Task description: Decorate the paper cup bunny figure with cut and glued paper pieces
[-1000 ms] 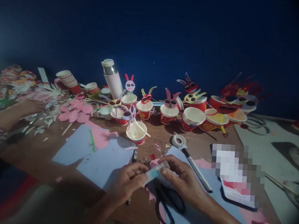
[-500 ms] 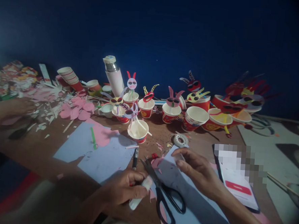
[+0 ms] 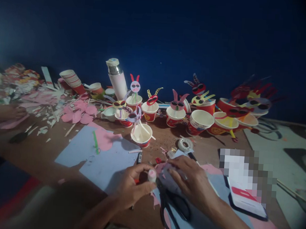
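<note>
My left hand (image 3: 133, 184) is closed around a glue stick (image 3: 152, 175), a white tube held upright with its pinkish top facing me. A small red bit shows between these fingers, too hidden to name. My right hand (image 3: 190, 175) lies palm down on bluish-grey paper (image 3: 168, 174), its fingers and thumb apart. Just beyond its fingertips is a small translucent cap (image 3: 170, 154). Black-handled scissors (image 3: 171, 212) lie between the hands, their blades partly covered. A dark pen (image 3: 193, 157) sits behind my right hand.
Red paper cups (image 3: 141, 136) holding paper bug figures stand in a row behind, with a white flask (image 3: 117, 79). A tape roll (image 3: 185, 144), a phone (image 3: 247, 189), blue sheets (image 3: 98, 159) and pink cutouts (image 3: 79, 111) lie around. Another person's hand (image 3: 10, 114) is at far left.
My right hand has lowered onto the paper and let go of the translucent cap, which now lies near the tape. My left hand has turned the glue stick upright and moved slightly up and right.
</note>
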Demonstrator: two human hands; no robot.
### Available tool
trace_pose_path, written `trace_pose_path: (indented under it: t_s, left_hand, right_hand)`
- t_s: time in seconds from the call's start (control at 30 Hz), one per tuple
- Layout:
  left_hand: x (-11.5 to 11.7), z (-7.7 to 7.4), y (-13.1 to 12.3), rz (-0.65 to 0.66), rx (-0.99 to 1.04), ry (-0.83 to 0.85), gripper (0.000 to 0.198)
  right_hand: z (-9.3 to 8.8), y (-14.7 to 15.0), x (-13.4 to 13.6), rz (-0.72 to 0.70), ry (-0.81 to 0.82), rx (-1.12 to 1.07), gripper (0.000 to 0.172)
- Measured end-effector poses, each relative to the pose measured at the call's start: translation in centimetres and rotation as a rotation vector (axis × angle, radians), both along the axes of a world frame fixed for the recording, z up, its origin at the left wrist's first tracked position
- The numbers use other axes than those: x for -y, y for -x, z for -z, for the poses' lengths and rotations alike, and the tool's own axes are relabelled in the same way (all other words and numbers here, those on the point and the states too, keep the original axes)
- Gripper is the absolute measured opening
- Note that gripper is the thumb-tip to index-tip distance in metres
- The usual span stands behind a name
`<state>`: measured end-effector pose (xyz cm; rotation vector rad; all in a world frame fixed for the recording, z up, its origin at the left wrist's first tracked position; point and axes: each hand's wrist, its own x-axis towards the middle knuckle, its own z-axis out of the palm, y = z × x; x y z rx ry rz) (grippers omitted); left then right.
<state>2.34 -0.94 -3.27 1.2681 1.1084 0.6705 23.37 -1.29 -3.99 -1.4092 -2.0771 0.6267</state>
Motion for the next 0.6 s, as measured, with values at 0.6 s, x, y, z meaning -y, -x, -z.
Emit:
trace_pose_path:
  t_s: [0.6]
  left_hand:
    - [1.0, 1.1, -2.0, -0.092, 0.567, 0.195, 0.032]
  right_hand:
    - [1.1, 3.7, 2.3, -0.242, 0.888, -1.14, 0.04]
